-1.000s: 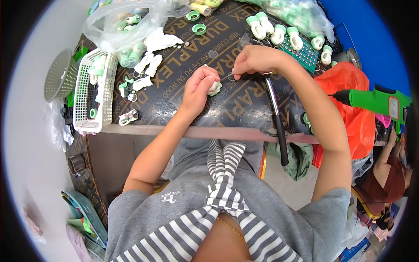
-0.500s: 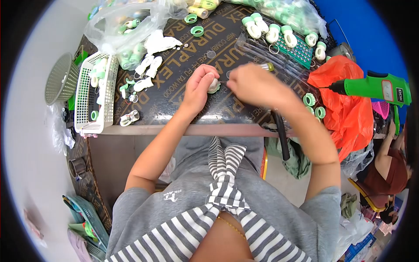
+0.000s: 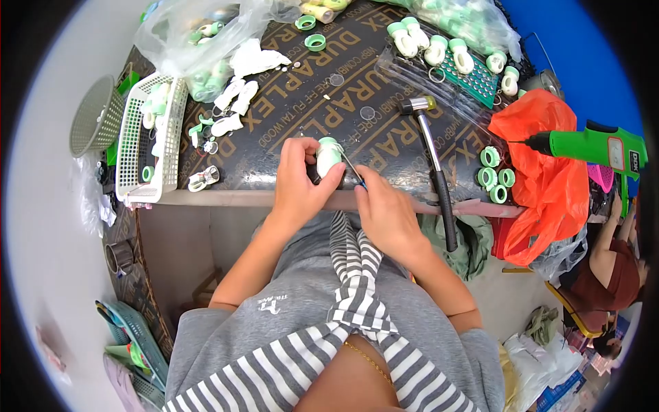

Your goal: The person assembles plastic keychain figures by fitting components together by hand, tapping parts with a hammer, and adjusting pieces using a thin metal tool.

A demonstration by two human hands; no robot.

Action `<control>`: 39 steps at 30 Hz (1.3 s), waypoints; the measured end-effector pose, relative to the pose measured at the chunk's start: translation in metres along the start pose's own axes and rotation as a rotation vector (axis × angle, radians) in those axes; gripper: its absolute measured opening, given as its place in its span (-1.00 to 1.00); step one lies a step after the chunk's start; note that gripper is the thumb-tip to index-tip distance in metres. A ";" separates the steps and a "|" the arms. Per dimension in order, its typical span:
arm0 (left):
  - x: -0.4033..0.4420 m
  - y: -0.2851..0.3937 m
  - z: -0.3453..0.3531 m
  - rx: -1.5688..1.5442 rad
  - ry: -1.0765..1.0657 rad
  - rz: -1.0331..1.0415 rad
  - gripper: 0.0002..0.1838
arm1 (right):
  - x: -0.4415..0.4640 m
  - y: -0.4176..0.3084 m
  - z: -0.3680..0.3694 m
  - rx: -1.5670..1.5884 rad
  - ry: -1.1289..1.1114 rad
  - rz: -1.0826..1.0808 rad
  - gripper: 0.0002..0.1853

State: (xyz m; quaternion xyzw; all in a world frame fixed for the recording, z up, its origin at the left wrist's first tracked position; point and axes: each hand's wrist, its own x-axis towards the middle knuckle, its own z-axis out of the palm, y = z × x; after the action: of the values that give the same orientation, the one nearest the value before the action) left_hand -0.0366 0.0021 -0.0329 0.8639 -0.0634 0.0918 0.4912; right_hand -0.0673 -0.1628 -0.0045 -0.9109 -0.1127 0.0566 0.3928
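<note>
My left hand (image 3: 302, 182) is closed around a small mint-green and white plastic piece (image 3: 328, 156) above the table's front edge. The piece looks like the white-and-green key-ring pieces standing at the back right. In my right hand (image 3: 386, 209) is a thin metal tool (image 3: 353, 169) with a bit of blue at its grip. Its slim shaft points up and left, and its tip is at or very close to the piece's right side; contact cannot be made out. Right of this hand lies a hammer (image 3: 427, 141) with a black grip, its handle overhanging the edge.
Finished-looking key-ring pieces (image 3: 462, 58) stand around a green perforated tray (image 3: 472, 77). Green rings (image 3: 489, 156) lie beside a red plastic bag (image 3: 542, 165). A green electric screwdriver (image 3: 594, 147) points inward from the right. A white basket (image 3: 171, 137) and loose white parts (image 3: 227, 125) are left.
Both hands have come toward the table's front edge. The green and white piece now shows more fully in my left hand. My right hand has dropped lower, uncovering the hammer, and the thin tool shows clearly.
</note>
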 end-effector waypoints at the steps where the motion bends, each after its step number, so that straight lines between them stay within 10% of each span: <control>1: -0.003 -0.003 -0.001 -0.010 0.020 0.043 -0.58 | 0.000 0.000 0.000 0.001 -0.006 -0.003 -0.67; 20: 0.006 0.001 0.002 0.087 0.110 0.234 -0.59 | 0.010 -0.008 -0.008 0.445 0.020 0.170 -0.66; 28: 0.040 0.009 -0.019 0.191 -0.372 0.369 -0.63 | 0.011 -0.006 -0.027 0.102 -0.097 0.017 -0.73; 34: 0.061 0.008 -0.032 0.138 -0.576 0.454 -0.64 | 0.022 0.026 -0.025 0.972 -0.289 0.373 -0.77; 39: 0.048 0.013 -0.027 0.219 -0.496 0.423 -0.64 | 0.020 0.012 -0.028 0.750 -0.202 0.286 -0.79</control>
State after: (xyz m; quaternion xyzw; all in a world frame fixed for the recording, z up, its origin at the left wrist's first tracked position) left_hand 0.0051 0.0182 0.0021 0.8752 -0.3481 -0.0149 0.3355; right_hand -0.0407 -0.1858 0.0058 -0.7010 0.0053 0.2369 0.6727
